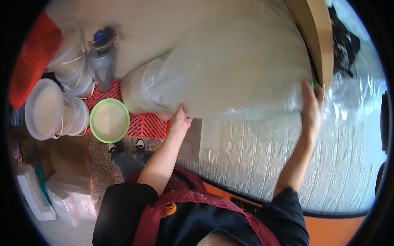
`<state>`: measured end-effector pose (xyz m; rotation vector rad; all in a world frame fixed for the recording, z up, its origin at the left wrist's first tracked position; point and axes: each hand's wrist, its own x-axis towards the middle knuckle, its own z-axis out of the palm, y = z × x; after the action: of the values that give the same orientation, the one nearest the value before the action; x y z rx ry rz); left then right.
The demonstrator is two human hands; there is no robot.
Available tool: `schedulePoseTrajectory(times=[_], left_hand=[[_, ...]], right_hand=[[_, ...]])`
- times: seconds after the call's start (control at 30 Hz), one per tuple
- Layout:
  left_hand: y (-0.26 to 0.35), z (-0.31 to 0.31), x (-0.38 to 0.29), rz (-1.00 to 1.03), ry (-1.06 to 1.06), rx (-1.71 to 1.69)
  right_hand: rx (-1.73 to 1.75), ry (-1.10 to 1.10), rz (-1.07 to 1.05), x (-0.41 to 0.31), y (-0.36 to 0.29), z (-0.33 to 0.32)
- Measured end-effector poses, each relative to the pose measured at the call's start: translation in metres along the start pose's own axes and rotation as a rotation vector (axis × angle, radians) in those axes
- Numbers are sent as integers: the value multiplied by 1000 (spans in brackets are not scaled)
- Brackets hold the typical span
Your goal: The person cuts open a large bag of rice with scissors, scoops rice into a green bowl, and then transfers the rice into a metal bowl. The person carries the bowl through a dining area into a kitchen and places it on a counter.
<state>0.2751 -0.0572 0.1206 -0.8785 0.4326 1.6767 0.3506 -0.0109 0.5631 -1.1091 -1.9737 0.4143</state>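
Note:
A large translucent plastic bag [227, 70] spreads across the upper middle of the head view, full and bulging, with a pale greenish tint. My left hand [182, 118] grips its near edge, thumb side against the film and some fingers curled out of sight. At the bag's right end, my right hand [312, 101] holds the edge, its fingers partly hidden. A small bit of green shows by those fingers, close to a curved wooden edge [323, 46]. What the bag contains is unclear.
At left stand a green-rimmed tub [110, 120] of pale material, stacked plastic buckets [46, 109] and a grey bottle-like container [104, 64] near red slatted matting [147, 126]. White brick-patterned panelling [261, 147] runs right of my legs. Crumpled clear plastic [351, 98] lies far right.

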Motion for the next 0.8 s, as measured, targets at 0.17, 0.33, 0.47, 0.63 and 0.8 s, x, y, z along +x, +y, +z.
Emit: schedulePoseTrajectory(times=[0.17,0.33,0.47,0.63,0.8], left_hand=[[43,-53,-26,-121,224,132],[67,-117,-31,-57,369,105],[61,-113,-46,-168,357,55],[74,-61,-59,-207,-371,-159],[89,-21,-38,-117,-289,-41]], right_hand=[[-299,10,4,21,34,-3],[319,-80,330,-15,32,-33],[7,0,191,-69,32,-62],[-504,14,-95,-114,26,-103],[-260,59,-4,-124,13,-122]])
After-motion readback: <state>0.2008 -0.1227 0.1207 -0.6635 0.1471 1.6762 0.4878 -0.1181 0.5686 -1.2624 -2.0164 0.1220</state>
